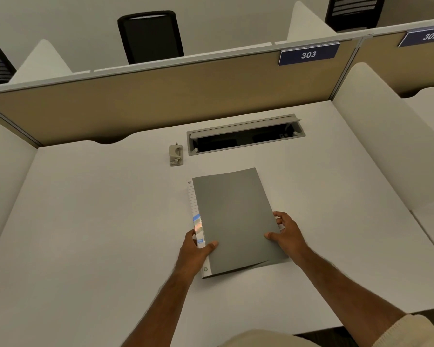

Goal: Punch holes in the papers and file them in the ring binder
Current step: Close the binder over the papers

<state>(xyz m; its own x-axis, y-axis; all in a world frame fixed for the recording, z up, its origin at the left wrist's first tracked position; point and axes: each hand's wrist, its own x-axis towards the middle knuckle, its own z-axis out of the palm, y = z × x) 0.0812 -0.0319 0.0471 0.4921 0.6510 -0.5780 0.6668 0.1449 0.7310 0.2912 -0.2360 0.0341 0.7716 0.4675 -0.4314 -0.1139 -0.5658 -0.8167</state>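
both hands [198, 249] grip binder [233, 216] (spine left, lengthwise away)

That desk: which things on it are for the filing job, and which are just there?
For the job:
- grey ring binder, gripped by left hand and right hand
- small beige hole punch

Just there:
- open cable hatch
- blue 303 sign
- black chair
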